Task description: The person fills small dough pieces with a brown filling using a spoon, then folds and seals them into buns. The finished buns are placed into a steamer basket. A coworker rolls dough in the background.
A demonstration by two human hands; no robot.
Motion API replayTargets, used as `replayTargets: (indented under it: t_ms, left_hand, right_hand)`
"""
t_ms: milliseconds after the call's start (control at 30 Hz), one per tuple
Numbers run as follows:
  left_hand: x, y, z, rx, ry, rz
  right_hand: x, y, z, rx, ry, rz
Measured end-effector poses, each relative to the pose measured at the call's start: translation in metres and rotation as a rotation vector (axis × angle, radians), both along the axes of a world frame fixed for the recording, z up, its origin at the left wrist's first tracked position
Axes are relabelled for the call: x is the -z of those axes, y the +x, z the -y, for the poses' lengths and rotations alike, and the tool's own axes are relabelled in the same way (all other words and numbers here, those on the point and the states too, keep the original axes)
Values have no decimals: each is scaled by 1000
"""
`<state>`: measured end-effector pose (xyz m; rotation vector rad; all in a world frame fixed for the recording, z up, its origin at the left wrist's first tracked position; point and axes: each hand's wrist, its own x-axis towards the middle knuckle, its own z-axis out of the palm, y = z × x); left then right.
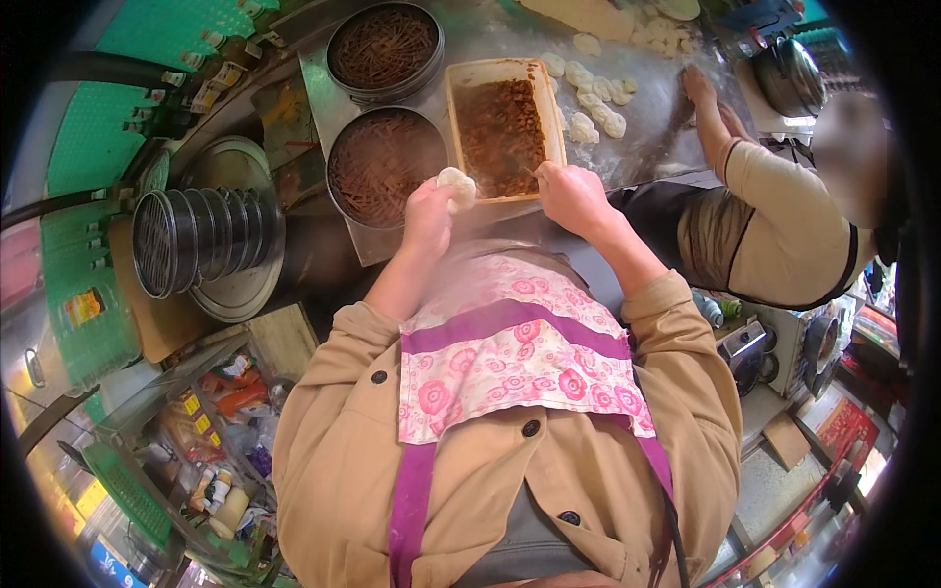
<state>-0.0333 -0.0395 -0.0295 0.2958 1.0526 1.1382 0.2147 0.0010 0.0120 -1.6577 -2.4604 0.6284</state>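
Observation:
My left hand (428, 214) holds a round piece of pale dough (457, 189) between the lower round steamer tray and the filling tub. My right hand (575, 197) is closed at the near right corner of the white rectangular tub (555, 110), its fingers around a thin utensil that is mostly hidden. Reddish-brown chopped filling (503, 125) lies in the tub. Several flattened dough pieces (607, 117) rest on the floured metal table to the right of the tub. Two round steamer trays, the upper (384, 50) and the lower (386, 165), stand at the left with brown strips inside.
A co-worker (779, 213) stands at the right, both hands on the floured metal table (662, 147). Stacked round steamer tiers (202, 239) stand at the left beside a big round lid (242, 287). A metal pot (790, 77) is at the far right.

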Motion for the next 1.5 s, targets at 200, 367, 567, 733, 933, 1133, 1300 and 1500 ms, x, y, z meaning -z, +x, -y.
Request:
replayTargets:
  t_ms: [200, 367, 567, 733, 933, 1133, 1300, 1500]
  left_hand:
    - [0, 1, 0, -9, -19, -23]
    - [-3, 2, -1, -9, -14, -40]
    - [-3, 3, 0, 1, -8, -37]
    - [-3, 2, 2, -9, 15, -43]
    - [-7, 6, -5, -15, 93, -117]
    - [4, 20, -24, 45, 115, -199]
    - [-15, 43, -45, 159, 125, -294]
    - [-34, 63, -67, -45, 27, 285]
  right_hand:
    - [-1, -6, 4, -21, -65, -8]
    - [-8, -16, 8, -38, -162, -109]
    - [-2, -3, 4, 94, -264, -345]
    - [-1, 18, 6, 251, -426, -563]
    - [-1, 37, 10, 417, -440, -741]
    - [-16, 49, 14, 452, -361, -856]
    - [-29, 46, 24, 478, -276, -850]
    - [-18, 14, 43, 232, 279, -587]
